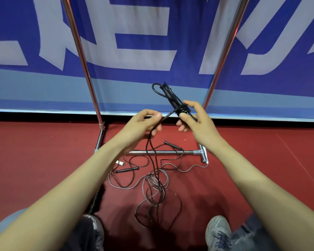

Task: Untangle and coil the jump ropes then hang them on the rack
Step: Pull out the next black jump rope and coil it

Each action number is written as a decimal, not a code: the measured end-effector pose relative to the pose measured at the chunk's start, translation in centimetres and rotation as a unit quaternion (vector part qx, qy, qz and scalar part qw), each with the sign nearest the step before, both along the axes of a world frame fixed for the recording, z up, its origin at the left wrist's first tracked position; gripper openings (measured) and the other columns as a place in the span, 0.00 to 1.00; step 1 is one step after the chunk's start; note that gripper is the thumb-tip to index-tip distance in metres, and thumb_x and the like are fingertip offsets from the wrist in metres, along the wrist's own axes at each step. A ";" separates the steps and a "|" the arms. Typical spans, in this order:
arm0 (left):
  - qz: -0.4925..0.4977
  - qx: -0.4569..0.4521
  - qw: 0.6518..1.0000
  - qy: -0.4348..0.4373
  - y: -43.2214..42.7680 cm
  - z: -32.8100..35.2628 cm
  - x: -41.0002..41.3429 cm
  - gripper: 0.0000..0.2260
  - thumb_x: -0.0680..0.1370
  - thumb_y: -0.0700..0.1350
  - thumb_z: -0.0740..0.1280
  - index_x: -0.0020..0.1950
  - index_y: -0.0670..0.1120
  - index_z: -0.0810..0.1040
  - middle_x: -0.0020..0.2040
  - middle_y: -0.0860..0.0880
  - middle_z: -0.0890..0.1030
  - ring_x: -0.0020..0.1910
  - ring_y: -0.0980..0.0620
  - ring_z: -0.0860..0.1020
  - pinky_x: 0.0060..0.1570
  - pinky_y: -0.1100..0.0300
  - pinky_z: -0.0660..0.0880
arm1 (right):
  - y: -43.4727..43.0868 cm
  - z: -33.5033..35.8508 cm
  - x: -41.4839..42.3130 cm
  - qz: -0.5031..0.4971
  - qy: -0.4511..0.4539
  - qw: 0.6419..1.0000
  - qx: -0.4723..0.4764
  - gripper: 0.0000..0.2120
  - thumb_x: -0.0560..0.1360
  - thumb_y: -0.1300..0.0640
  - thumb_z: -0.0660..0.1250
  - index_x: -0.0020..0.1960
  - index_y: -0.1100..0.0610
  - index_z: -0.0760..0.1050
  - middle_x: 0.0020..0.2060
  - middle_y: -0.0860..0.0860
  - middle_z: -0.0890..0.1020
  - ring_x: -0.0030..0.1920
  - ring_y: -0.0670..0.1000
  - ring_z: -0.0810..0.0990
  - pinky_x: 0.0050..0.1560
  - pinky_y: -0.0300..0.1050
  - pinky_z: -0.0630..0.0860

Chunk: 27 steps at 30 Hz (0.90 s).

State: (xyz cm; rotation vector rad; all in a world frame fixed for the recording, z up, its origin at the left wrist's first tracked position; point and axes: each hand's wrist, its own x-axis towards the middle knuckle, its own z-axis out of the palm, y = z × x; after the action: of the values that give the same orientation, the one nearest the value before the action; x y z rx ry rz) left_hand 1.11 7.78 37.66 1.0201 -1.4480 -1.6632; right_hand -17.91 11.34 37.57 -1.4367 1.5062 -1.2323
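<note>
The right hand (194, 120) gripped the paired black handles (171, 97), apparently so the left hand (143, 122), pinching the cord (168, 115), could wind it around them, above the tangle (155, 185) near the rack (163, 152).

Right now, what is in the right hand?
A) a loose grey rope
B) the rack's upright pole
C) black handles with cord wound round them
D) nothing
C: the right hand grips the black handles, with the black cord wound round them, while the left hand pinches that cord's loose run.
</note>
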 end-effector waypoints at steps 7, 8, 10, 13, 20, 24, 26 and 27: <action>-0.022 -0.035 0.998 -0.053 -0.8 -0.5 1.5 0.07 0.76 0.45 0.69 0.50 0.43 0.74 0.28 0.51 0.76 0.28 0.54 0.71 0.33 0.67 0.69 | 1.0 1.6 -0.6 0.122 -0.105 0.987 0.018 0.17 0.80 0.62 0.61 0.68 0.53 0.68 0.36 0.55 0.81 0.34 0.52 0.77 0.43 0.43 0.76; -0.015 -0.058 0.995 -0.081 -0.9 -0.4 1.6 0.09 0.76 0.46 0.69 0.50 0.43 0.74 0.27 0.51 0.76 0.27 0.54 0.71 0.32 0.68 0.69 | 1.1 1.7 -0.6 0.142 -0.115 0.983 0.025 0.17 0.80 0.62 0.61 0.68 0.54 0.68 0.36 0.55 0.81 0.34 0.52 0.76 0.42 0.45 0.76; -0.015 -0.080 0.989 -0.121 -0.9 -0.8 1.7 0.12 0.74 0.49 0.71 0.48 0.43 0.74 0.25 0.51 0.75 0.26 0.55 0.70 0.31 0.68 0.68 | 1.5 2.0 -0.5 0.189 -0.132 0.972 0.037 0.16 0.79 0.60 0.62 0.66 0.54 0.69 0.35 0.55 0.81 0.33 0.52 0.76 0.41 0.45 0.75; -0.048 -0.108 0.982 -0.150 -0.9 -1.2 2.0 0.14 0.69 0.49 0.77 0.47 0.46 0.76 0.28 0.48 0.76 0.26 0.55 0.70 0.31 0.63 0.67 | 2.0 2.3 -0.8 0.299 -0.122 0.943 0.081 0.16 0.78 0.59 0.63 0.65 0.52 0.70 0.35 0.55 0.80 0.33 0.52 0.75 0.38 0.43 0.74; -0.226 -0.100 0.952 -0.182 -1.1 -1.0 2.5 0.22 0.67 0.35 0.77 0.57 0.42 0.73 0.36 0.42 0.81 0.35 0.50 0.77 0.41 0.59 0.72 | 3.2 2.3 0.1 0.475 0.078 0.830 0.281 0.15 0.81 0.64 0.59 0.67 0.60 0.64 0.36 0.54 0.78 0.30 0.44 0.74 0.28 0.34 0.67; -0.208 -0.113 0.951 -0.199 -0.8 -1.1 1.6 0.18 0.70 0.38 0.76 0.55 0.43 0.73 0.36 0.42 0.81 0.35 0.52 0.78 0.41 0.64 0.72 | 2.9 1.7 0.2 0.413 0.214 0.820 0.334 0.15 0.81 0.61 0.61 0.66 0.57 0.64 0.37 0.54 0.78 0.30 0.47 0.72 0.26 0.33 0.66; -0.166 -0.150 0.948 -0.225 -0.4 -1.1 0.9 0.16 0.71 0.41 0.76 0.54 0.44 0.74 0.34 0.45 0.81 0.32 0.54 0.74 0.36 0.68 0.69 | 2.7 1.2 0.3 0.361 0.255 0.829 0.342 0.13 0.81 0.60 0.61 0.63 0.55 0.64 0.37 0.55 0.79 0.30 0.49 0.72 0.24 0.34 0.66; -0.142 -0.163 0.950 -0.224 -0.2 -1.2 0.5 0.14 0.72 0.41 0.75 0.54 0.46 0.74 0.33 0.46 0.80 0.30 0.55 0.72 0.33 0.68 0.68 | 2.5 0.9 0.2 0.334 0.274 0.839 0.330 0.13 0.80 0.60 0.61 0.63 0.55 0.63 0.35 0.54 0.79 0.29 0.49 0.72 0.23 0.34 0.67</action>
State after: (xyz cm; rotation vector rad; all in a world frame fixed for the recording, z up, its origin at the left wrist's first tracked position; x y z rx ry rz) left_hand 1.62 7.59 36.47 1.0777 -2.1746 -1.3568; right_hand -17.68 13.88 38.50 -1.6472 1.3588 0.1519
